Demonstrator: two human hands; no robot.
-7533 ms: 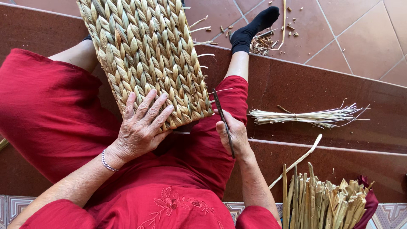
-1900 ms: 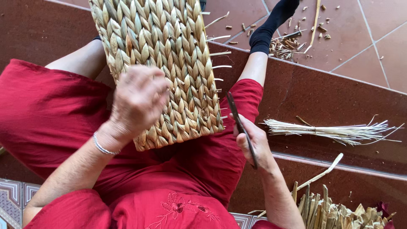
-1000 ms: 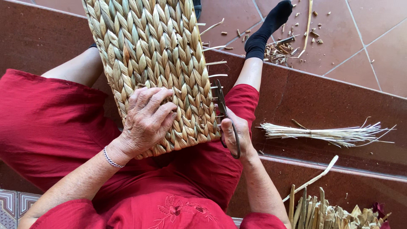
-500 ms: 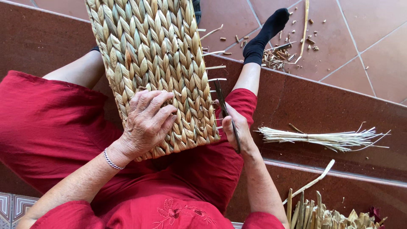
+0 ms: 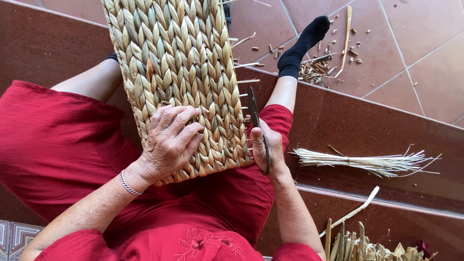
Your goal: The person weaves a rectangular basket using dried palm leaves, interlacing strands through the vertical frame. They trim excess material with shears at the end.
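Scissors (image 5: 256,126) in the closed right hand (image 5: 268,149) have edged up to the stray stub ends along the woven mat's (image 5: 183,72) right edge, while the left hand (image 5: 169,142) stays spread flat, pinning the mat on the lap.

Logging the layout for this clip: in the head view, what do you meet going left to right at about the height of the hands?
Red skirt → left hand lying on the woven mat → right hand with scissors → bundle of pale straw on the brown step.
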